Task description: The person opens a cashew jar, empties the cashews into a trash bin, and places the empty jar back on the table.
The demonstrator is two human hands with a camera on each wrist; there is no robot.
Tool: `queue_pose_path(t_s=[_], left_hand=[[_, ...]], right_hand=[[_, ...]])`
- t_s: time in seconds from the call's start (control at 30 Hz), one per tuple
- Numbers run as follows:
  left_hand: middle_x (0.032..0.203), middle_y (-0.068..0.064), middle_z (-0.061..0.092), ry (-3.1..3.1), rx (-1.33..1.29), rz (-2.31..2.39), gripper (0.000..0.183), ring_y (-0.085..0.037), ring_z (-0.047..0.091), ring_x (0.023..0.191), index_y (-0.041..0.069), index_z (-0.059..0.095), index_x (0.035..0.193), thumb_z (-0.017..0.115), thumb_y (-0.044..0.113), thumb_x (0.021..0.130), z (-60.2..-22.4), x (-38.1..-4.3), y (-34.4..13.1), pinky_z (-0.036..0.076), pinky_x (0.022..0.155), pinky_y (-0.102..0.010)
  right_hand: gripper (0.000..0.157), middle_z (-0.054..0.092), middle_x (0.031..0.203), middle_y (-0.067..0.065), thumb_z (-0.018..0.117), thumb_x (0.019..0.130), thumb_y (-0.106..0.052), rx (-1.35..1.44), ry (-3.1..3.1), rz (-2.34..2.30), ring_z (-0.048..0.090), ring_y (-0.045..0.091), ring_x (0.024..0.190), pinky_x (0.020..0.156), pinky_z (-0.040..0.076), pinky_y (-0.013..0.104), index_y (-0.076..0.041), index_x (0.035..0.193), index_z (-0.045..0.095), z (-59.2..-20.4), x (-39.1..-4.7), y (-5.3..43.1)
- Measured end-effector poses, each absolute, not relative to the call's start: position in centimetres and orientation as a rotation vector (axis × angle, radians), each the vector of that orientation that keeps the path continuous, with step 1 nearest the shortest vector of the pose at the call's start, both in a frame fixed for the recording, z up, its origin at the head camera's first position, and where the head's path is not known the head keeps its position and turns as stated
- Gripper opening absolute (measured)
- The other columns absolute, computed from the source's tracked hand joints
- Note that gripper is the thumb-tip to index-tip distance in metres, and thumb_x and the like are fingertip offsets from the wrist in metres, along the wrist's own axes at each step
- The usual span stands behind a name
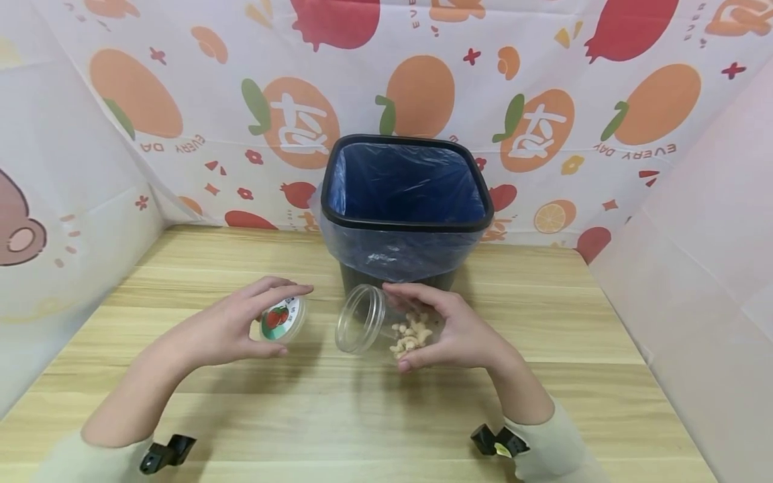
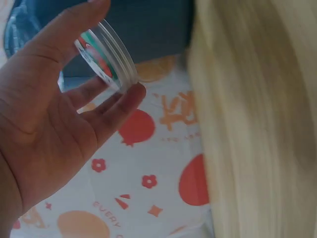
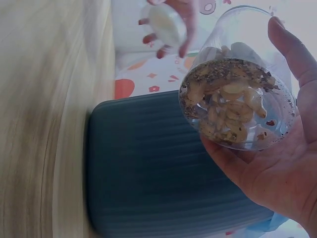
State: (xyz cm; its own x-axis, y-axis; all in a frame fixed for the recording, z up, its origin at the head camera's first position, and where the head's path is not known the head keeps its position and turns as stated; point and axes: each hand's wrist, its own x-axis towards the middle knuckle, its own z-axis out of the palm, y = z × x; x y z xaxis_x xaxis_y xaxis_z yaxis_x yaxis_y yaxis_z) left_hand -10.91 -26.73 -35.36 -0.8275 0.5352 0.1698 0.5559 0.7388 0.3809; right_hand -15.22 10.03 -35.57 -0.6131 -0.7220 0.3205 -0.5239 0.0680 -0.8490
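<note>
My right hand [image 1: 461, 335] grips a clear plastic jar [image 1: 392, 329], tilted on its side with its uncovered mouth toward the left. Inside lie cashew nuts [image 1: 412, 333]; dark crumbs [image 3: 228, 69] cling near the jar's bottom in the right wrist view. My left hand [image 1: 235, 325] pinches a round screw lid [image 1: 284, 318] between thumb and fingers, its label printed with red fruit and green. In the left wrist view the lid [image 2: 109, 57] stands on edge at the fingertips. Lid and jar are apart, both held above the table.
Behind the hands stands a dark trash bin [image 1: 410, 225] lined with a blue translucent bag [image 1: 404, 178]. It rests on the wood-grain table [image 1: 278, 409] against a fruit-print cloth backdrop [image 1: 241, 80]. Pale cloth walls [image 1: 706, 268] flank both sides.
</note>
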Motion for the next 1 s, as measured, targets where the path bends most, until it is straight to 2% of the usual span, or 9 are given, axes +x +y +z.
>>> queue_pose_path(t_s=[0.13, 0.47, 1.0], left_hand=[[0.137, 0.000, 0.053, -2.971, -0.850, -0.603, 0.087, -0.020, 0.055, 0.118, 0.029, 0.046, 0.149, 0.090, 0.029, 0.073, -35.9, -11.4, -27.4, 0.053, 0.089, -0.042], [0.134, -0.010, 0.053, -3.119, -0.808, -0.559, 0.085, -0.022, 0.056, 0.106, 0.027, 0.049, 0.146, 0.090, 0.023, 0.072, -37.1, -13.3, -29.9, 0.053, 0.080, -0.034], [0.135, -0.015, 0.052, -3.283, -0.773, -0.449, 0.087, -0.030, 0.056, 0.108, 0.022, 0.049, 0.146, 0.091, 0.032, 0.071, -38.3, -15.2, -31.3, 0.052, 0.087, -0.048]], right_hand=[[0.094, 0.056, 0.144, -0.003, 0.096, 0.063, -0.016, -1.266, 2.155, -1.566, 0.055, 0.018, 0.132, 0.110, 0.042, 0.031, -0.019, 0.145, 0.052, -35.6, -15.3, 10.0], [0.094, 0.055, 0.146, -0.003, 0.096, 0.063, -0.015, -1.243, 2.137, -1.570, 0.054, 0.018, 0.133, 0.111, 0.041, 0.031, -0.018, 0.145, 0.052, -35.7, -15.4, 9.9], [0.092, 0.057, 0.143, -0.004, 0.096, 0.063, -0.018, -1.234, 2.171, -1.553, 0.056, 0.018, 0.130, 0.110, 0.043, 0.031, -0.019, 0.144, 0.053, -35.7, -15.6, 9.9]])
